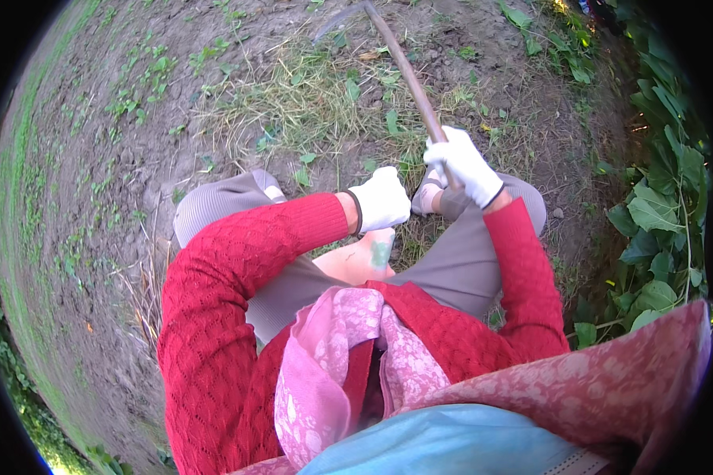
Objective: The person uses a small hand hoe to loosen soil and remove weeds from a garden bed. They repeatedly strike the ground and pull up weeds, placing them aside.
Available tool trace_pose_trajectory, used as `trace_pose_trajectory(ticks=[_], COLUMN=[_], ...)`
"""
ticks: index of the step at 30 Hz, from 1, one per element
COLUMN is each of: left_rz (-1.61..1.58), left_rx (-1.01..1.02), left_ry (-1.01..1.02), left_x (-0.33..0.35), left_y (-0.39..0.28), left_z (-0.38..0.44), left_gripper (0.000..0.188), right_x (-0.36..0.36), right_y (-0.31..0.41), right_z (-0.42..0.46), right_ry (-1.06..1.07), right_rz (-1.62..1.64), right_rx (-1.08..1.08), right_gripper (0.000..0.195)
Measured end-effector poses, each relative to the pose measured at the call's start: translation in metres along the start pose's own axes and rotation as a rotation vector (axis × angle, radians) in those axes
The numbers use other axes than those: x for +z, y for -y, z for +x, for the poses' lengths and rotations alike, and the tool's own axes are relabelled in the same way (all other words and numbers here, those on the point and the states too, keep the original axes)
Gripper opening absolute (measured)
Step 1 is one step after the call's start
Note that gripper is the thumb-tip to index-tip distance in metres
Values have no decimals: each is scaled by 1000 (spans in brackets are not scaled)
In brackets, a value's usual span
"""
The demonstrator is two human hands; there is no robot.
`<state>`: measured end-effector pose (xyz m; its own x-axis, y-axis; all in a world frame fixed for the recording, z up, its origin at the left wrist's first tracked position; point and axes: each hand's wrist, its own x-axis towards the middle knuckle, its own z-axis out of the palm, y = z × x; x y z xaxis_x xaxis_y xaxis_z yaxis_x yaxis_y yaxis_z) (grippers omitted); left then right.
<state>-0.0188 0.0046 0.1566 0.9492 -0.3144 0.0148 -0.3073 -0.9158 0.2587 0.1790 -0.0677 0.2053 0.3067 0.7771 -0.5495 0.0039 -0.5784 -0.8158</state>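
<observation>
My right hand [466, 163], in a white knit glove, grips the wooden handle of a sickle [405, 71]. The handle slants away up and to the left. Its thin curved metal blade [340, 21] lies at the top of the view, over bare soil beyond the cut grass. My left hand [381, 200], also in a white glove with a dark cuff edge, is curled into a fist between my knees. No object shows in it, though its palm side is hidden. Below the blade and beyond my left hand spreads a patch of cut, partly dry grass [309, 98].
Broad-leaved green plants [659, 225] line the right side. Small weeds [133, 89] dot the brown soil [172, 136] to the left. Dry stalks [148, 285] stand by my left elbow. My bent knees and shoes [425, 196] flank the hands; a pink patterned cloth [356, 320] hangs at my chest.
</observation>
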Motion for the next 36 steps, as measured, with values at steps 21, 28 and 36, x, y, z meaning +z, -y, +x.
trace_pose_trajectory(ticks=[21,28,36], left_rz=[-380,-179,-176], left_rx=[-37,-12,-56], left_ry=[-420,-36,-35], left_x=[18,11,19], left_y=[-19,-16,-7], left_z=[-23,-25,-28], left_gripper=[12,18,12], right_x=[80,48,56], right_y=[-109,29,-2], right_z=[5,24,89], right_ry=[50,-22,216], right_rz=[-195,-99,-346], right_rx=[34,-114,30], right_gripper=[21,17,24])
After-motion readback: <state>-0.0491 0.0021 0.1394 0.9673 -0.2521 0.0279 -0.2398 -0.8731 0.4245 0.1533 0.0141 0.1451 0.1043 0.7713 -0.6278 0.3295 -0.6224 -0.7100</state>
